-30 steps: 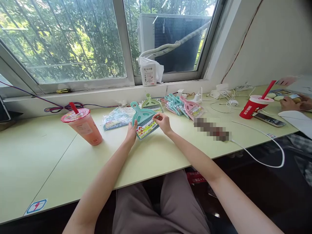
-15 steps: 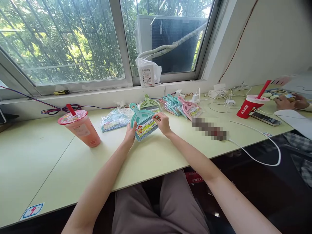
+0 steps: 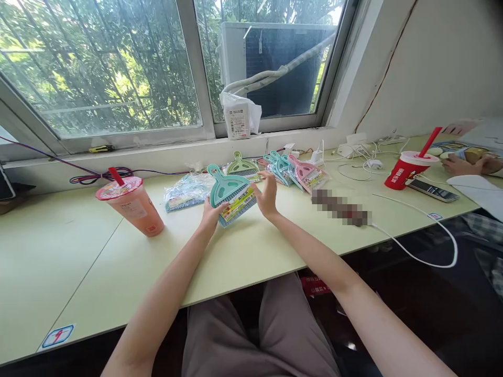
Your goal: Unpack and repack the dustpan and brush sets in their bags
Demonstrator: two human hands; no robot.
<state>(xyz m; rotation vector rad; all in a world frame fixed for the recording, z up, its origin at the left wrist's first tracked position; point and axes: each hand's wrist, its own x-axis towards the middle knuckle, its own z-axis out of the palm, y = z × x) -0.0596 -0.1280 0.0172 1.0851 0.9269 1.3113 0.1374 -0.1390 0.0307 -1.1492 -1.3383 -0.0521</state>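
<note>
A teal mini dustpan [image 3: 228, 184] with a grey-bristled brush stands tilted above the table, a yellow printed label [image 3: 240, 203] across its front. My left hand [image 3: 211, 214] grips it at the lower left edge, thumb over the front. At its right edge is my right hand [image 3: 268, 196], thumb close to the label's end and index finger lifted away, so the fingers are apart. Whether the thumb touches the label I cannot tell. Behind it lie a green dustpan [image 3: 241, 165] and a plastic-wrapped set [image 3: 190, 192]. Wrapped teal sets [image 3: 279, 165] and a pink set [image 3: 308, 172] lie to the right.
A pink drink cup [image 3: 135, 209] with a red straw stands left on the pale table [image 3: 118, 277]. To the right are a blurred-out object [image 3: 340, 207] with a white cable, a red cup [image 3: 404, 173], a phone [image 3: 432, 189] and another person's hands [image 3: 463, 163].
My right hand has loosened its pinch at the label's right end; its index finger has lifted away from the thumb. My left hand still holds the dustpan in nearly the same place.
</note>
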